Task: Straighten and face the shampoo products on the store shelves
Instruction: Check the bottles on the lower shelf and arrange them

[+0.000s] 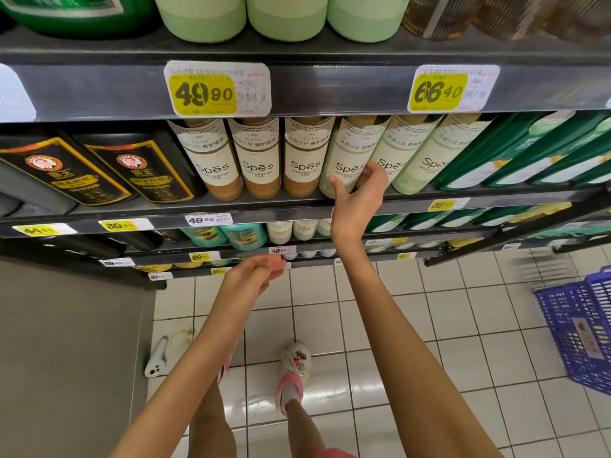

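A row of Spes shampoo bottles stands on the middle shelf [264, 211], three amber ones [261, 160] on the left and three pale green ones to their right. My right hand [358, 193] grips the first pale green bottle [347, 150] low down, with the thumb on its left front and the fingers curled round its right side, against the neighbouring green bottle [393, 153]. The labels in this row face forward. My left hand [251, 274] hangs lower in front of the bottom shelves, its fingers relaxed and holding nothing.
Black bottles [142, 166] fill the shelf's left part and dark green ones [496, 153] its right. Pale green bottles [284, 14] stand on the shelf above. A blue basket [582, 325] sits on the tiled floor at right. A white object [157, 358] lies by the shelf base.
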`<act>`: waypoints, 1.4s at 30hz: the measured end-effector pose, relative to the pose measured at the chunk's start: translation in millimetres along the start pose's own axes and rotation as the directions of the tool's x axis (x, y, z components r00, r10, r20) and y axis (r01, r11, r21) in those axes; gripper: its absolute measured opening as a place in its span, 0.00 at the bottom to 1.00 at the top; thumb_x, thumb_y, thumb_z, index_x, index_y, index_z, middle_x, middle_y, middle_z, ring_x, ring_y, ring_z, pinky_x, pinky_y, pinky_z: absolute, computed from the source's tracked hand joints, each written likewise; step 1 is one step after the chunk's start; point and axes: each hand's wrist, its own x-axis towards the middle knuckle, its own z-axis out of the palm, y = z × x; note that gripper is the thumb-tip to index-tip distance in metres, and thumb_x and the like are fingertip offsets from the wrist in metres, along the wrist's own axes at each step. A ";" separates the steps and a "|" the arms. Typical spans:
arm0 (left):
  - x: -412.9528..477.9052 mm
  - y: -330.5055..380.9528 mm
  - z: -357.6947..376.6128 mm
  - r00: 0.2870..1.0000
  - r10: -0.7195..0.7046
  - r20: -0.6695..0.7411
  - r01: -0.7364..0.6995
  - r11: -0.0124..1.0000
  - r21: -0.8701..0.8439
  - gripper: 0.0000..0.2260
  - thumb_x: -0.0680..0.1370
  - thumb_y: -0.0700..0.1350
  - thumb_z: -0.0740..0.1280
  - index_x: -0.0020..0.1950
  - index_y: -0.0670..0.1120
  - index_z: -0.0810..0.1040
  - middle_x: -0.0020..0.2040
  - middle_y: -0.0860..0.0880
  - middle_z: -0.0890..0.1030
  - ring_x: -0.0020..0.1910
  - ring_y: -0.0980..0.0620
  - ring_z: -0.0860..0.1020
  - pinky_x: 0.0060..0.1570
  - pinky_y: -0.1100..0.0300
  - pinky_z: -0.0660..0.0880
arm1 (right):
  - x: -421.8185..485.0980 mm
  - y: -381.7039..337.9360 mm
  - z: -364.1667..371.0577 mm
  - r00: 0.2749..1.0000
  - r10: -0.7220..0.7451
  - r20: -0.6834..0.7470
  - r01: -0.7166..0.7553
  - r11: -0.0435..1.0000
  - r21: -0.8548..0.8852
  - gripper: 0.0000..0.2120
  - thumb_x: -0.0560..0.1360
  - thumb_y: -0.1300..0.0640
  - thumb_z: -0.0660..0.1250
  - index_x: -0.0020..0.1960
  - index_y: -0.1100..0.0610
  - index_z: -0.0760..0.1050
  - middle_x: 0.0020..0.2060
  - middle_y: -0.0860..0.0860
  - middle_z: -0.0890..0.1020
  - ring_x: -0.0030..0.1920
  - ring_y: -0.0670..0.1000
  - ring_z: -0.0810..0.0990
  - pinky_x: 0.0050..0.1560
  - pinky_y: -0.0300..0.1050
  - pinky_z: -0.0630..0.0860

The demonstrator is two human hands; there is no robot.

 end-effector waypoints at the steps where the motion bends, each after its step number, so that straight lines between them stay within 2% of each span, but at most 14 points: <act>1: -0.8 0.1 0.2 1.000 -0.002 -0.002 0.002 1.000 0.001 0.07 0.78 0.41 0.61 0.50 0.48 0.79 0.53 0.47 0.82 0.56 0.51 0.78 0.61 0.59 0.70 | -0.5 1.1 0.0 1.000 0.011 0.000 -0.011 1.000 -0.003 0.26 0.69 0.63 0.75 0.62 0.66 0.69 0.55 0.57 0.74 0.57 0.54 0.74 0.60 0.43 0.71; 4: -2.1 1.1 1.4 1.000 0.004 -0.002 -0.004 1.000 0.015 0.08 0.78 0.41 0.61 0.50 0.48 0.79 0.54 0.47 0.82 0.56 0.52 0.78 0.63 0.57 0.69 | -0.1 2.5 -0.3 0.999 0.043 0.000 -0.043 0.999 -0.019 0.22 0.69 0.63 0.74 0.60 0.65 0.71 0.53 0.56 0.74 0.54 0.53 0.74 0.56 0.37 0.69; 7: -1.6 4.4 2.3 1.000 0.018 -0.006 -0.019 1.000 -0.004 0.08 0.78 0.40 0.61 0.49 0.48 0.79 0.52 0.48 0.82 0.56 0.53 0.78 0.62 0.59 0.69 | 3.3 0.2 1.3 0.999 0.054 0.005 -0.053 0.998 -0.034 0.21 0.69 0.63 0.75 0.58 0.66 0.71 0.52 0.57 0.75 0.53 0.54 0.75 0.56 0.40 0.71; 10: -0.9 5.9 4.0 1.000 0.021 0.001 -0.021 1.000 -0.022 0.07 0.77 0.41 0.62 0.50 0.47 0.79 0.52 0.48 0.82 0.55 0.54 0.79 0.60 0.61 0.70 | 5.4 -1.8 2.1 0.999 0.046 0.010 -0.045 0.998 -0.046 0.21 0.68 0.62 0.75 0.57 0.66 0.72 0.52 0.58 0.75 0.52 0.54 0.75 0.55 0.39 0.70; 15: -6.0 5.9 7.0 0.999 0.028 0.028 -0.027 1.000 -0.015 0.07 0.78 0.41 0.61 0.50 0.48 0.79 0.53 0.49 0.82 0.55 0.55 0.79 0.62 0.60 0.69 | 2.3 -0.4 -15.4 0.996 0.024 0.089 -0.018 0.998 -0.068 0.20 0.71 0.60 0.73 0.58 0.67 0.72 0.53 0.59 0.76 0.54 0.55 0.75 0.57 0.43 0.71; 21: -16.6 16.0 5.6 0.996 0.075 0.053 -0.075 0.997 0.015 0.10 0.80 0.39 0.58 0.50 0.48 0.78 0.54 0.47 0.81 0.58 0.52 0.77 0.57 0.66 0.71 | 24.3 -16.9 -77.7 0.984 -0.163 0.071 0.170 0.980 -0.107 0.21 0.73 0.61 0.71 0.62 0.67 0.70 0.56 0.60 0.75 0.58 0.54 0.74 0.60 0.43 0.70; 24: -20.7 21.6 4.8 0.995 0.085 0.055 -0.086 0.996 0.014 0.09 0.79 0.41 0.59 0.50 0.49 0.78 0.54 0.49 0.81 0.58 0.55 0.78 0.57 0.65 0.70 | 52.4 -34.6 -95.8 0.953 -0.283 0.110 0.298 0.942 -0.156 0.23 0.72 0.60 0.72 0.62 0.68 0.69 0.57 0.61 0.74 0.59 0.54 0.73 0.60 0.38 0.67; 28: -25.3 23.4 6.1 0.993 0.100 0.055 -0.101 0.995 0.007 0.09 0.79 0.41 0.59 0.50 0.49 0.78 0.56 0.48 0.81 0.59 0.55 0.77 0.60 0.63 0.69 | 70.9 -48.4 -99.4 0.914 -0.362 0.184 0.392 0.903 -0.176 0.24 0.71 0.59 0.72 0.63 0.67 0.69 0.58 0.62 0.74 0.61 0.58 0.72 0.63 0.43 0.67; 29: -26.3 23.3 6.6 0.993 0.103 0.054 -0.103 0.995 0.003 0.08 0.79 0.41 0.59 0.51 0.49 0.78 0.56 0.48 0.81 0.58 0.55 0.77 0.60 0.63 0.69 | 73.8 -49.7 -98.3 0.903 -0.373 0.212 0.411 0.894 -0.178 0.25 0.72 0.59 0.72 0.64 0.67 0.69 0.59 0.61 0.74 0.62 0.58 0.71 0.64 0.42 0.65; 31: -27.7 22.6 6.8 0.993 0.106 0.053 -0.106 0.994 -0.005 0.08 0.79 0.41 0.59 0.52 0.48 0.78 0.55 0.48 0.81 0.58 0.55 0.77 0.58 0.64 0.70 | 79.8 -51.7 -94.3 0.889 -0.368 0.274 0.426 0.883 -0.197 0.25 0.72 0.58 0.72 0.65 0.66 0.69 0.60 0.60 0.74 0.62 0.58 0.70 0.62 0.38 0.62; 34: -28.1 20.4 6.1 0.994 0.102 0.045 -0.101 0.995 -0.020 0.09 0.80 0.41 0.58 0.52 0.48 0.78 0.56 0.46 0.80 0.58 0.53 0.77 0.59 0.63 0.69 | 85.2 -50.7 -86.4 0.871 -0.344 0.350 0.441 0.862 -0.249 0.23 0.72 0.59 0.71 0.63 0.66 0.71 0.59 0.62 0.75 0.60 0.59 0.71 0.61 0.43 0.66; 38: -28.4 14.1 4.7 0.996 0.087 0.034 -0.086 0.996 -0.029 0.09 0.80 0.40 0.58 0.51 0.48 0.77 0.53 0.49 0.81 0.57 0.54 0.78 0.57 0.64 0.70 | 89.1 -45.7 -79.6 0.879 -0.317 0.355 0.437 0.835 -0.334 0.19 0.73 0.59 0.71 0.60 0.67 0.72 0.57 0.62 0.76 0.59 0.60 0.72 0.59 0.47 0.68; 42: -26.0 8.0 5.2 0.996 0.084 0.035 -0.083 0.996 -0.026 0.09 0.80 0.40 0.58 0.51 0.48 0.77 0.51 0.50 0.82 0.57 0.55 0.78 0.61 0.62 0.69 | 94.1 -44.4 -81.6 0.885 -0.278 0.373 0.398 0.869 -0.296 0.19 0.71 0.59 0.73 0.57 0.66 0.74 0.54 0.60 0.78 0.56 0.59 0.74 0.56 0.45 0.70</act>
